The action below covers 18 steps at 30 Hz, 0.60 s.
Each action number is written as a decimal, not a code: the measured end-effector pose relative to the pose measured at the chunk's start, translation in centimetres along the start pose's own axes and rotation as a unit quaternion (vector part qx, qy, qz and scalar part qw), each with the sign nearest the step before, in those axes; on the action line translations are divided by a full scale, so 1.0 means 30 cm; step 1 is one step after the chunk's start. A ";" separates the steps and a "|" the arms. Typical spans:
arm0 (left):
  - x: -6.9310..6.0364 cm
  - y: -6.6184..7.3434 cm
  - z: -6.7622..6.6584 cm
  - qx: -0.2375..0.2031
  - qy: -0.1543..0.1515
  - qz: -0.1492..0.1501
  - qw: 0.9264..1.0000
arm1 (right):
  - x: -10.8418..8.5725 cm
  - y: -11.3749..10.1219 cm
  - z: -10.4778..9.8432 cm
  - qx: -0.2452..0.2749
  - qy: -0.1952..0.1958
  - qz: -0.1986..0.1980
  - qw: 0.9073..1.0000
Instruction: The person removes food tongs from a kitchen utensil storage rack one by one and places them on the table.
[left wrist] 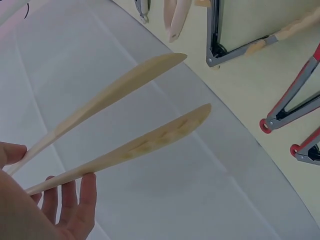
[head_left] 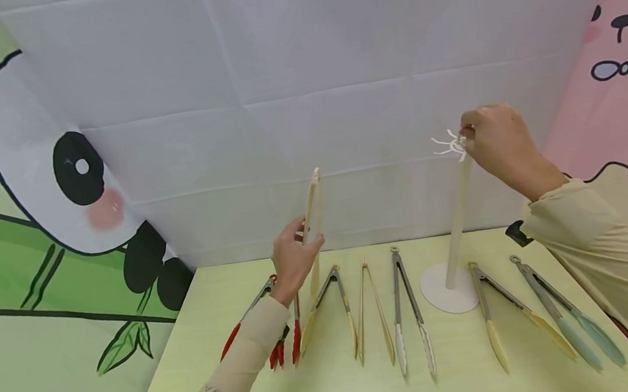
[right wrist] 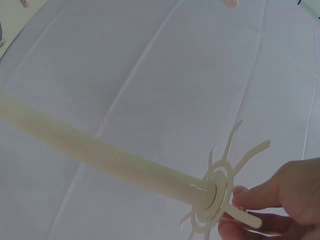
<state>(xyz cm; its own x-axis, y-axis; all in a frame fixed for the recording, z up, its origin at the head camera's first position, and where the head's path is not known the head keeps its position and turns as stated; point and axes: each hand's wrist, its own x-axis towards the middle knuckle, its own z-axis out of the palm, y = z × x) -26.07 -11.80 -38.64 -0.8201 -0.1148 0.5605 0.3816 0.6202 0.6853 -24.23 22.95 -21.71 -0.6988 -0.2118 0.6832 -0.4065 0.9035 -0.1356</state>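
My left hand (head_left: 295,256) holds a pair of pale beige tongs (head_left: 308,212) upright, hinge end at the top. In the left wrist view, its thumb lies along one arm of the tongs (left wrist: 125,80) and the fingers along the other; the two arms stand apart. Up at the right, my right hand (head_left: 501,147) pinches the hooked top (head_left: 454,145) of a white stand (head_left: 455,228). Seen from the right wrist, thumb and fingers close at the edge of the hook ring (right wrist: 220,182), beside one hook; the exact contact is partly hidden.
Several tongs lie spread on the pale yellow table (head_left: 188,353): red-tipped ones (head_left: 231,341), beige-tipped ones (head_left: 347,307), slim beige ones (head_left: 380,304), metal ones (head_left: 411,299), yellow-tipped ones (head_left: 496,335) and blue-green-tipped ones (head_left: 584,328). The stand's round base (head_left: 438,297) is among them. A white cloth (head_left: 308,49) hangs behind.
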 end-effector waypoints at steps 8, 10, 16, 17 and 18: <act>-0.023 -0.037 -0.084 0.022 -0.012 -0.012 1.000 | -0.003 0.007 -0.007 -0.004 0.013 -0.016 1.000; -0.028 -0.048 -0.101 0.025 -0.017 -0.015 0.999 | -0.005 0.009 -0.011 -0.005 0.017 -0.019 1.000; -0.031 -0.076 -0.161 0.031 -0.022 -0.031 0.999 | -0.007 0.005 -0.018 -0.001 0.013 -0.019 1.000; -0.031 -0.080 -0.174 0.033 -0.022 -0.036 0.999 | -0.008 0.004 -0.018 0.000 0.012 -0.019 1.000; -0.032 -0.085 -0.187 0.038 -0.021 -0.039 0.998 | -0.009 0.003 -0.017 0.001 0.011 -0.018 1.000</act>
<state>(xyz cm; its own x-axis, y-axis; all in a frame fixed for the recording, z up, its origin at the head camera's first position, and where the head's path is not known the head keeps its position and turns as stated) -23.88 -17.62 -38.32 -0.8639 -0.1322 0.4860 0.2849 0.6675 0.6880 -23.77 23.27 -21.53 -0.6698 -0.2362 0.7040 -0.4333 0.8942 -0.1122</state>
